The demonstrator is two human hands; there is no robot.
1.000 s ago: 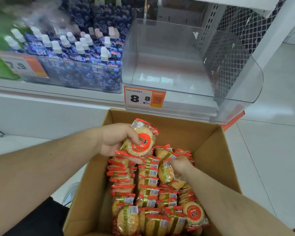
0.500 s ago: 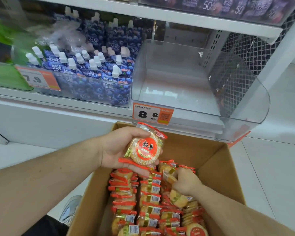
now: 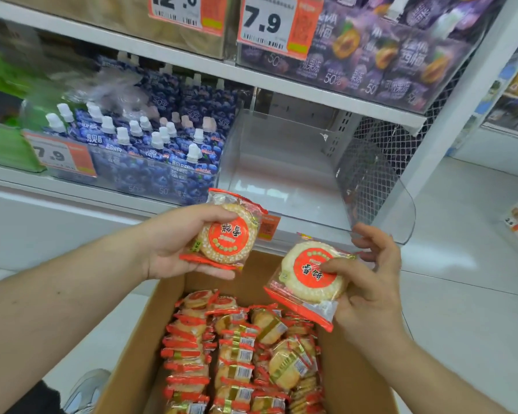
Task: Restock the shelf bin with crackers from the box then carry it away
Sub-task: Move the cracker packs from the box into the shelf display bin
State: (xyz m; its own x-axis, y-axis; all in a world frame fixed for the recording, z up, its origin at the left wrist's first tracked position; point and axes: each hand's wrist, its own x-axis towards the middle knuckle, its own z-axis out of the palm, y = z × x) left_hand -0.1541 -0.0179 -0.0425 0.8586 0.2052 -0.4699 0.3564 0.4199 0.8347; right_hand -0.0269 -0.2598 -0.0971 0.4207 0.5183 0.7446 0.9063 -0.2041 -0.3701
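Note:
My left hand grips a round cracker packet with a red label, held up in front of the clear shelf bin. My right hand pinches a second, paler cracker packet between thumb and fingers, just below the bin's front lip. The bin holds nothing that I can see. Under both hands stands the open cardboard box, packed with several rows of cracker packets.
Blue spouted drink pouches fill the bin to the left, behind an orange 7.9 price tag. Purple jelly packs sit on the shelf above. A wire mesh panel closes the shelf's right end. White tiled floor lies to the right.
Both hands have risen out of the box toward the bin. My right hand now holds a cracker packet clear of the box; my left still holds its packet.

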